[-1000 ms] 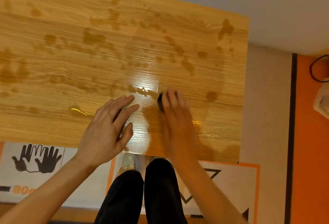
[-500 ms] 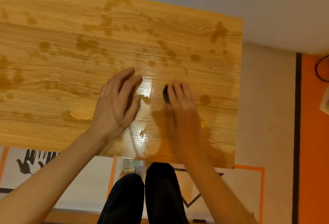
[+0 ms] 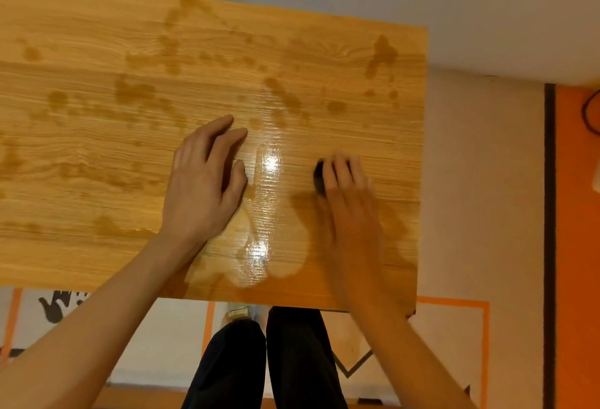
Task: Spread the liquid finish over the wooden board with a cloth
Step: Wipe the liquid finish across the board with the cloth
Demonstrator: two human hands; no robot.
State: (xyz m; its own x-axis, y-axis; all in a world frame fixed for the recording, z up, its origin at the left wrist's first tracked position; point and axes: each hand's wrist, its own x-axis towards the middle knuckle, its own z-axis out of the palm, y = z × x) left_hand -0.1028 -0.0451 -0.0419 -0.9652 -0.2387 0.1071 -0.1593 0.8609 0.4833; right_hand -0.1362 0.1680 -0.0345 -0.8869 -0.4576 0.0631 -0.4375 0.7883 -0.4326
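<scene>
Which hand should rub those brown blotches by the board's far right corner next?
Probably the right hand: it presses the dark cloth and lies nearer those blotches. The left hand holds nothing.

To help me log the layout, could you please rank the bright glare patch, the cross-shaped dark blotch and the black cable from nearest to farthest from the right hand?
From the right hand:
1. Bright glare patch, just to its left.
2. Cross-shaped dark blotch, at the board's far right corner.
3. Black cable, off the board, right edge.

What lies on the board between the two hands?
Head view: only wet, glossy finish on the board between left hand and right hand; no object.
</scene>
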